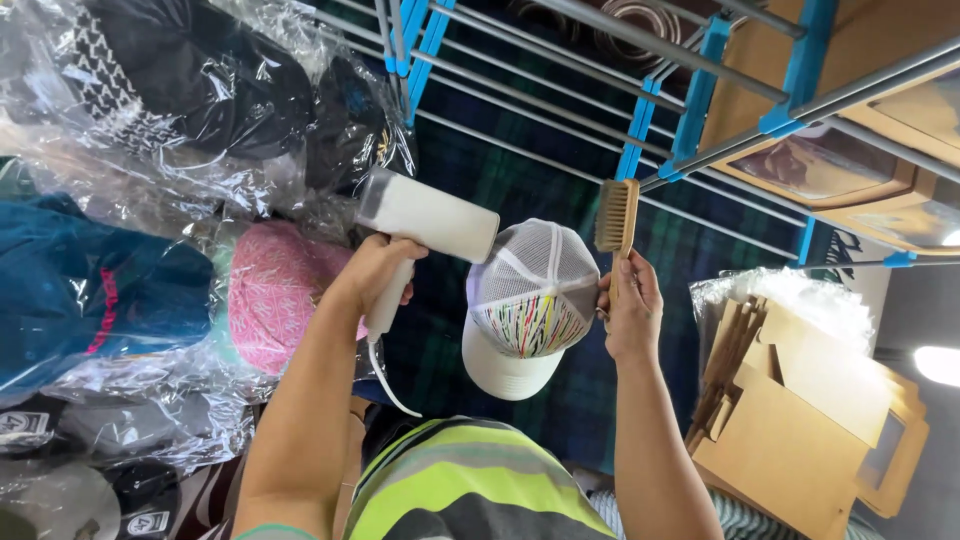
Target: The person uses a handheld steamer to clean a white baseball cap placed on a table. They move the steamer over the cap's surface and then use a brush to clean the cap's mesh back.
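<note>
My left hand [375, 268] grips the handle of a white hair dryer [425, 218], whose nozzle points right at a cap. The cap [528, 305] is white with a mesh back and a front panel of coloured streaks; its brim points down toward me. My right hand [630, 305] holds the cap at its right side and also clutches a wooden brush [617, 216] with pale bristles, which sticks up above the fingers. The dryer's white cord [388, 385] hangs below my left hand.
Caps wrapped in clear plastic [190, 110] are piled at the left, with a pink cap [275, 295] and a blue garment [90, 290]. A metal drying rack with blue joints [640, 120] spans the top. Flat cardboard boxes [800, 430] lie at the right, over a dark plaid cloth [520, 180].
</note>
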